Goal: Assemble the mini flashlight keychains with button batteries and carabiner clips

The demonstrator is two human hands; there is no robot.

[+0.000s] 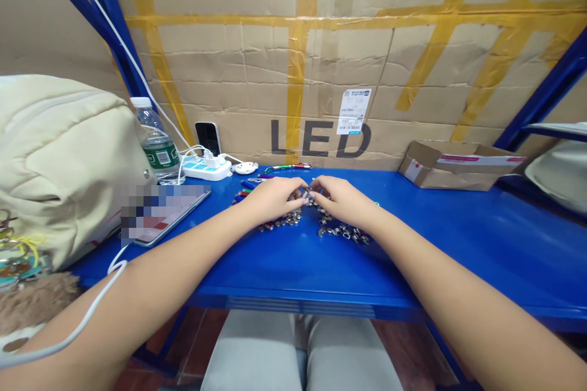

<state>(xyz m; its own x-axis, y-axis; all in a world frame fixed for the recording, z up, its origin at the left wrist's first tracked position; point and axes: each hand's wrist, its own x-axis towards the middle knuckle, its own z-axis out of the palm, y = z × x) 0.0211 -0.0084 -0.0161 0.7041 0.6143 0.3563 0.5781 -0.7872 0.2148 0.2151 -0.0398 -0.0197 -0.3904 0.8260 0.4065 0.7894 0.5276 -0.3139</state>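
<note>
My left hand (274,197) and my right hand (343,198) rest side by side on a blue metal shelf (458,244), fingertips meeting over a pile of several small silver metal parts (337,231). The fingers of both hands are curled and pinched together around a small metal piece (306,193) between them. More of the small parts (279,222) lie under and in front of my left hand. Several coloured pen-like sticks (288,167) lie just behind the hands.
A phone (160,212) on a white cable lies at the left, beside a cream bag (59,165), a water bottle (158,145) and a white power strip (207,166). A small cardboard box (458,165) sits at the back right. A taped cardboard wall (321,61) closes the back.
</note>
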